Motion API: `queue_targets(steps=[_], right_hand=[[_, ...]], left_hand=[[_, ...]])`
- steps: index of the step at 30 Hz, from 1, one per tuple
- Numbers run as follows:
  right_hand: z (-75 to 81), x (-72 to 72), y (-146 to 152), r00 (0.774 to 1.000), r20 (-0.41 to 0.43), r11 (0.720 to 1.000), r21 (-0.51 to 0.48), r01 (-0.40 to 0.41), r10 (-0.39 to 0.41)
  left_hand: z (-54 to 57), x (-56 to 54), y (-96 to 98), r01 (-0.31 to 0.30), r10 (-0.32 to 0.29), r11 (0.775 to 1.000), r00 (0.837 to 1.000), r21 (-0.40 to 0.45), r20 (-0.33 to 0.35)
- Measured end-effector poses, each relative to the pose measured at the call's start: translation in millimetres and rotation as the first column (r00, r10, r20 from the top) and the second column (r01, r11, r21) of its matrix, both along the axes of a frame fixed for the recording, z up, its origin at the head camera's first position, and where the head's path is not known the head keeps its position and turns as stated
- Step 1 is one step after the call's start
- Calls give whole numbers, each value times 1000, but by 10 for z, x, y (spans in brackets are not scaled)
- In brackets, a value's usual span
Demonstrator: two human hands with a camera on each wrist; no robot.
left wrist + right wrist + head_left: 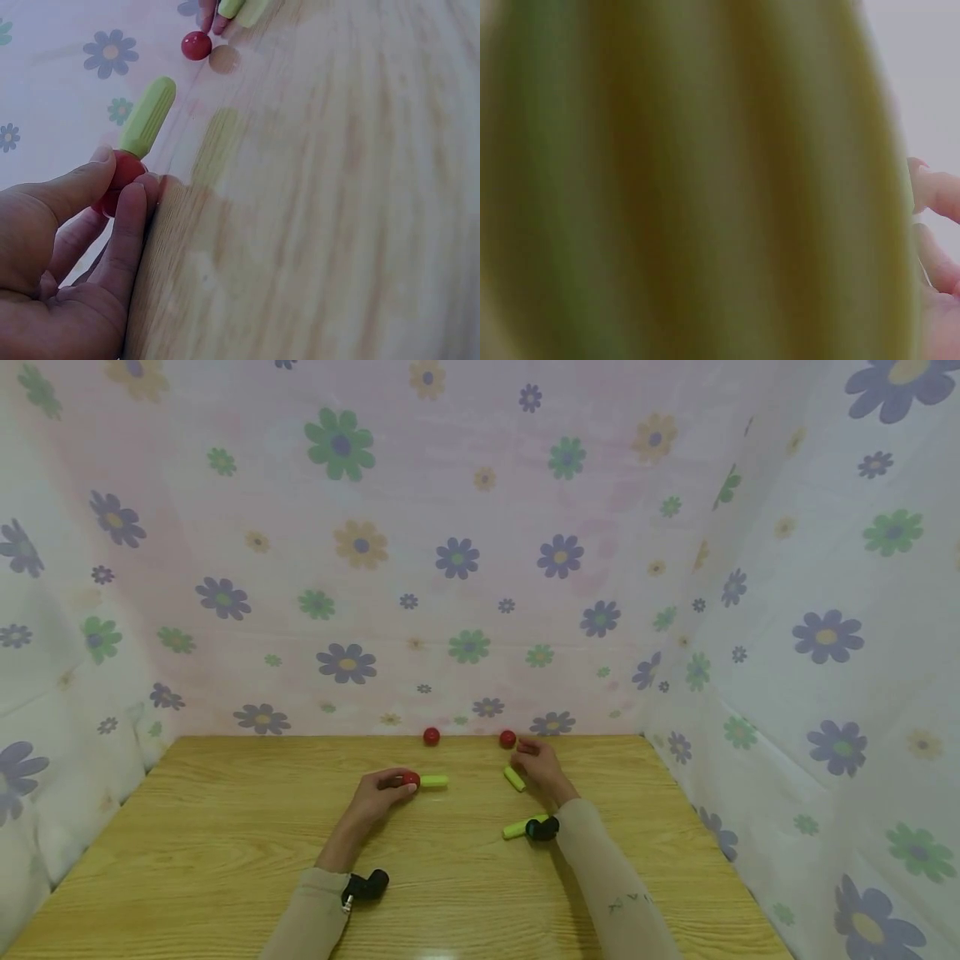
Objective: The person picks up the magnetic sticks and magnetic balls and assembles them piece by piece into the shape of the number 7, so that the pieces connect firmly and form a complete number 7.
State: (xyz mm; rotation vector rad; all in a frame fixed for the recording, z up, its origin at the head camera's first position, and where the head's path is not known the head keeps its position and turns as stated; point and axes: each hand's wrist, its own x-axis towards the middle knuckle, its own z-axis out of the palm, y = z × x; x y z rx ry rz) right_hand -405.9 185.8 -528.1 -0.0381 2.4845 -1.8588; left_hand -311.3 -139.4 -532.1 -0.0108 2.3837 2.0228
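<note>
My left hand [378,797] pinches a glossy red ball [129,171] between thumb and fingers. A ribbed yellow-green stick [148,116] extends from that ball; whether it is fixed to it or only touching, I cannot tell. At the back of the table, my right hand [542,768] has its fingers loosely bent beside a second red ball [507,739], holding nothing visible. Just below those fingers lies another yellow-green stick [514,779]. A third stick [525,827] is partly hidden by the right wrist camera. Its blurred ribbed surface [705,180] fills most of the right wrist view.
Another red ball [431,737] sits at the back edge of the wooden table [450,893], near the flowered cloth [405,643]. Cloth walls also stand at the left and right. A small black camera is strapped on each wrist.
</note>
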Motion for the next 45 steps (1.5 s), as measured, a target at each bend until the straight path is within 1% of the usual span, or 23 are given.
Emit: queue_targets(steps=[5, 7, 13, 17, 20, 28, 34, 36, 41, 45], right_hand=[[6, -29, -1, 1000, 22, 998, -57, -12, 13], [17, -43, -1, 999, 33, 998, -62, -18, 20], [79, -69, -8, 997, 33, 997, -43, -71, 73], [113, -77, -15, 994, 32, 994, -41, -106, 107], [129, -97, -22, 992, 37, 992, -37, -117, 118], [117, -164, -69, 996, 17, 996, 34, -87, 86], [62, -206, -109, 999, -1, 998, 52, -33, 33], [51, -218, -114, 1000, -3, 998, 59, -19, 19], [40, -227, -130, 1000, -4, 997, 80, -5, 5], [38, -217, -121, 1000, 5, 998, 68, -2, 1]], left_hand=[[-35, -7, 3, 1, -1, 1000, 1000, -1, -5], [-49, -14, 1, 2, -2, 1000, 1000, 5, -1], [-64, -44, -9, -9, 8, 1000, 1000, -18, -11], [-49, -43, -23, -25, 25, 999, 1000, -33, 16], [-42, -31, -25, -23, 24, 999, 999, -42, 24], [-38, -31, 4, -22, 22, 999, 1000, -39, -12], [-62, -29, 11, -10, 9, 1000, 1000, -20, -18], [-66, -31, 9, -15, 15, 1000, 1000, -15, -17], [-67, -28, 6, -25, 25, 999, 1000, -22, -17], [-52, -18, 10, -19, 18, 1000, 1000, -16, -18]])
